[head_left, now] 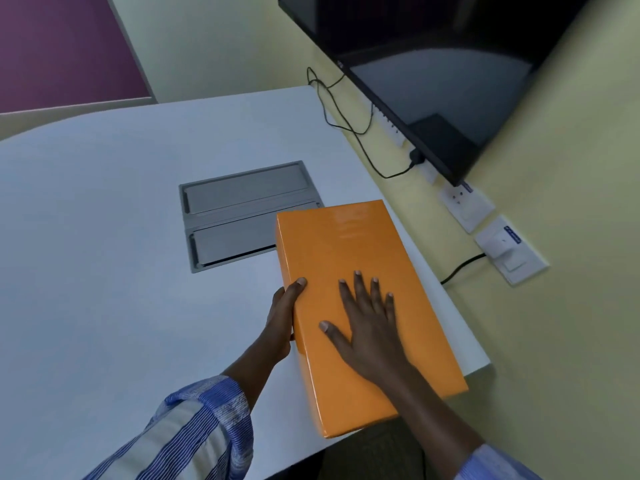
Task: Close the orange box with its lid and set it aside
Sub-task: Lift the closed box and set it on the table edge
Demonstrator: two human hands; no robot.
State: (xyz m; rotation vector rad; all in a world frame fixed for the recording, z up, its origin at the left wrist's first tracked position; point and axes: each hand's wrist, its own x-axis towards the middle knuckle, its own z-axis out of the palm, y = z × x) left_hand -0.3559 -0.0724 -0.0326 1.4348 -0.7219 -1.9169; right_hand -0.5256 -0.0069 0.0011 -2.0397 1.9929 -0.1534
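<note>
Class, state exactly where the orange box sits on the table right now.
In the head view, the orange box lies on the white table's right near corner, overlapping the grey hatch.

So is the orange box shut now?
Shut: the orange box shows one unbroken orange top, with the right hand flat on it.

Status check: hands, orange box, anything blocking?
Left hand grips box side; right hand flat on top. Orange rectangular cardboard box closed, overhanging white table edge. Grey cable hatch alongside.

Probably office: monitor [433, 81], desk cable hatch [242, 209].
</note>
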